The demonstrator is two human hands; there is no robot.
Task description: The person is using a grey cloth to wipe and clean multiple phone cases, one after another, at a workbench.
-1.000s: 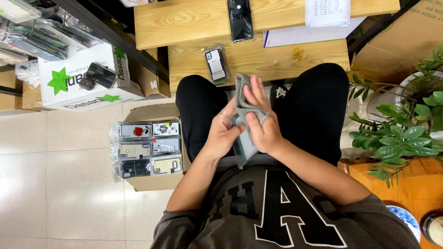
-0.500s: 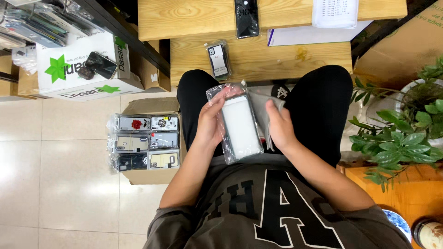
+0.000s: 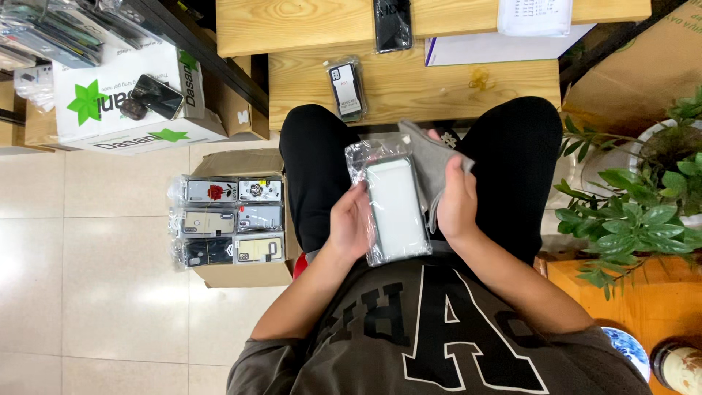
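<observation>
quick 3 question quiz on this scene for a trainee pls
1. True or false: the phone case in a clear bag lies on the wooden bench.
2. Which hand grips the grey cloth? A) left hand B) right hand
3. Fill in: the open cardboard box of packaged phone cases stands on the ____.

Key:
1. False; both hands hold it over the lap.
2. B
3. Floor, beside the person's left leg.
</observation>
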